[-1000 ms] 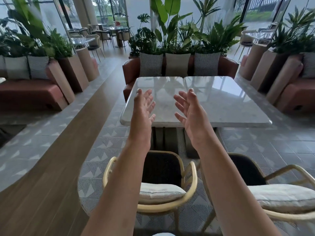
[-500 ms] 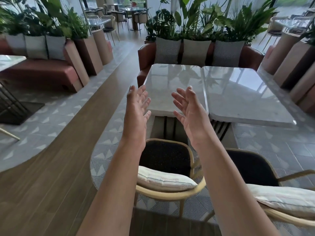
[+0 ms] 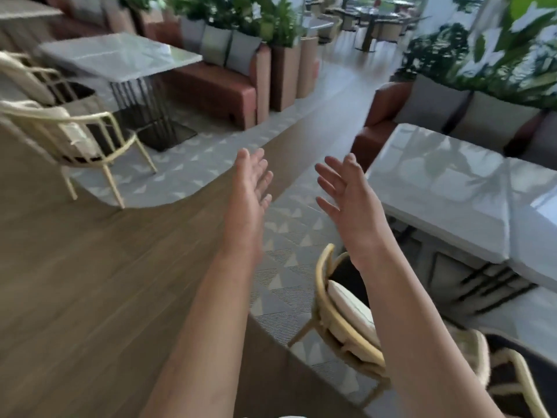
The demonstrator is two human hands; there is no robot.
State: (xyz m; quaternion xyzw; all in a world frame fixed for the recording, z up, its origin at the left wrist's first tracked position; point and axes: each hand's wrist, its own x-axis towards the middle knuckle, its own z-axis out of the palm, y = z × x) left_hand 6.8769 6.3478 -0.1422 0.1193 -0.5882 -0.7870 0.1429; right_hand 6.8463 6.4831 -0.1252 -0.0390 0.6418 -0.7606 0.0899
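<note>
Head view: splayed hands (image 3: 247,191) (image 3: 346,197), leafy planters (image 3: 284,79)

Cafe lounge, daylight, frame motion-blurred. Wood plank floor (image 3: 90,282) runs through centre, curved edge against grey triangle-pattern tile (image 3: 289,236). Right: marble table (image 3: 452,191), brown sofa (image 3: 382,116) behind it with grey cushions (image 3: 434,107), leafy plants (image 3: 482,61) above. Near rattan chair (image 3: 349,309) with cream cushion just beside that table. Left: second marble table (image 3: 120,58) on dark slatted base (image 3: 141,107), left rattan chairs (image 3: 75,137) beside it, brown bench (image 3: 211,89), tall wooden planters (image 3: 283,76). Far back: more tables and chairs (image 3: 370,16), detail lost in blur.
</note>
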